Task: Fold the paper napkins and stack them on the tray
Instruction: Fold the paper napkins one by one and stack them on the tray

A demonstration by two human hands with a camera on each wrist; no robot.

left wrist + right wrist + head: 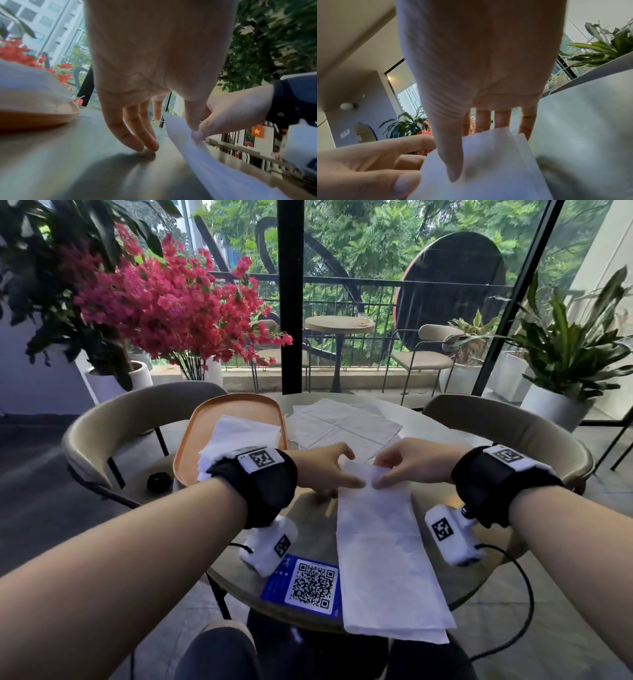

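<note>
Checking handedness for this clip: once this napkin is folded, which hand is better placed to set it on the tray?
Probably the left hand. The tray lies on its side of the table, just past that wrist, while the right hand would have to cross over. Both now pinch the napkin's far edge.

A blue card [301,585] on the desk [308,529] carries a QR code; its small white lettering is too small to read. Square black-and-white markers sit on both wrist bands [262,458]; no words are legible.
</note>
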